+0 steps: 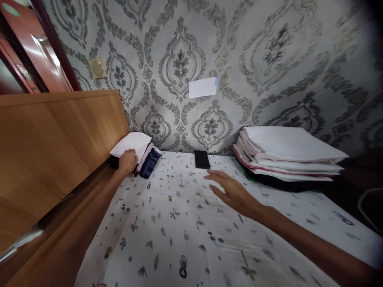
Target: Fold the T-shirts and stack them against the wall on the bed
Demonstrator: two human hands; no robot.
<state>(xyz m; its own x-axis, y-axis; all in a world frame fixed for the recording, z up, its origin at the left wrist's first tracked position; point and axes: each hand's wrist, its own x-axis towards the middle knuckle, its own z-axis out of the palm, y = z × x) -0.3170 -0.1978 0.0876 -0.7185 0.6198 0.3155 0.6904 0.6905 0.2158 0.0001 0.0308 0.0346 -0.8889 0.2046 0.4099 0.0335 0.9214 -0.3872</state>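
My left hand [128, 161] is at a small pile of folded clothes beside the wooden board. Its fingers curl over the near edge of the folded white cloth [133, 142] on top; the fingertips are partly hidden. Pink cloth and a folded navy garment with lettering [150, 162] show at the pile's right side. My right hand [228, 190] holds nothing, its fingers stretched out and apart over the patterned bedsheet [167, 239]. Just beyond those fingertips lies a flat black rectangular object [202, 159], whose kind I cannot make out.
A taller stack of folded cloths [290, 149], mostly white with pink edges and black at the bottom, sits on the right against the patterned wall. A wooden board [66, 139] bounds the left side. A white card [202, 87] and a switch plate [97, 68] are on the wall.
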